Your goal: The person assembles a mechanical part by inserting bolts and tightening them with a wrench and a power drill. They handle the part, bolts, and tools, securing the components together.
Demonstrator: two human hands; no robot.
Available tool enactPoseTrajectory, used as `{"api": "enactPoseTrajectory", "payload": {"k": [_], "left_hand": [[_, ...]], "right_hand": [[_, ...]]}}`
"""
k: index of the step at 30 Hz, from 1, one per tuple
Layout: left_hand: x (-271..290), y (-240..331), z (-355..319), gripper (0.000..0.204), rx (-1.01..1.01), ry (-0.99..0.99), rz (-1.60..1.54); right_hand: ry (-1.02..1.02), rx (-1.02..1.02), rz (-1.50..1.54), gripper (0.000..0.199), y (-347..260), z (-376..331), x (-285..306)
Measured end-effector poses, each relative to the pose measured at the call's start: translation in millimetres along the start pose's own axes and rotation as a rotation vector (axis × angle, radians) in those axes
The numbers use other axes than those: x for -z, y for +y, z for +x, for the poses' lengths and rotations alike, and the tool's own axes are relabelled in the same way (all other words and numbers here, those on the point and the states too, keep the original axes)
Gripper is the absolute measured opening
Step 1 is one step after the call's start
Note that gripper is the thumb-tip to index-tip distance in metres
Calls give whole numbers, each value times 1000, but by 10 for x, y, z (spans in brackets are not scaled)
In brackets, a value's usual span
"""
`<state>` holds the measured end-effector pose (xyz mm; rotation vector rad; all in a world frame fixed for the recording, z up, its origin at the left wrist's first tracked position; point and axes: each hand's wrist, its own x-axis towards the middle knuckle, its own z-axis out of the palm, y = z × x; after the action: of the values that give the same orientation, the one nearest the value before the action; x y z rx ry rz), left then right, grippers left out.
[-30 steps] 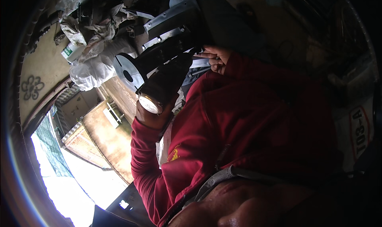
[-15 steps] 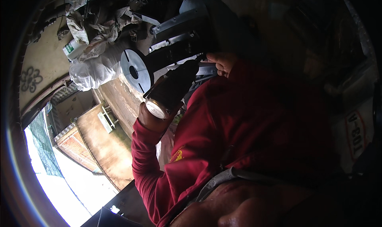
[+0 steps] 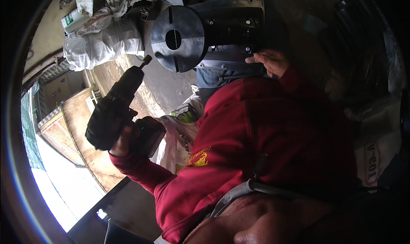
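Note:
My left hand (image 3: 123, 142) grips a dark cordless drill (image 3: 113, 109), whose socket bit points up and right beside a round disc, a little apart from it. The grey-black disc (image 3: 179, 54) has a centre hole and narrow slots. It sits at the left end of a dark bolted frame (image 3: 228, 24) lying over my lap, with curved metal edge strips and several bolt heads showing. At the frame's near right edge, my right hand (image 3: 273, 62) is closed with its fingertips on the rim; shadow hides part of its grip.
White plastic-wrapped bundles (image 3: 104, 43) and a white bottle (image 3: 72, 21) lie at the far left. A printed sack (image 3: 177, 137) is beside my body, below the disc. Dark objects (image 3: 354, 26) stand at the far right. A bright opening (image 3: 55, 192) is at the lower left.
My left hand has drawn the drill leftward, away from the frame. The disc now faces me more fully, and the frame appears farther right. My right hand stays at the frame's edge.

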<state>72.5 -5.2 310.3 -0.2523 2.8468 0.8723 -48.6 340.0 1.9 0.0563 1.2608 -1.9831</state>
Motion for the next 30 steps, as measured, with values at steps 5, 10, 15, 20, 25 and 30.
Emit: {"api": "enactPoseTrajectory", "payload": {"k": [5,10,15,20,25,30], "left_hand": [[-240,-303,440,48,-226,48,-31],[451,-78,1098,41,-229,-110,4],[673,500,2361,47,-1132,-77,1014],[-261,1018,2939,51,-986,-679,582],[-786,1363,3064,55,-894,-970,484],[-989,1537,3131,60,-858,-1078,487]], "right_hand": [[-95,-42,-366,42,-282,81,372],[172,163,-165,42,-484,222,518],[36,116,-76,37,-528,490,228],[71,-9,-139,39,-614,572,105],[74,-50,-46,37,-563,582,205],[75,-6,-73,38,-494,589,222]]}}
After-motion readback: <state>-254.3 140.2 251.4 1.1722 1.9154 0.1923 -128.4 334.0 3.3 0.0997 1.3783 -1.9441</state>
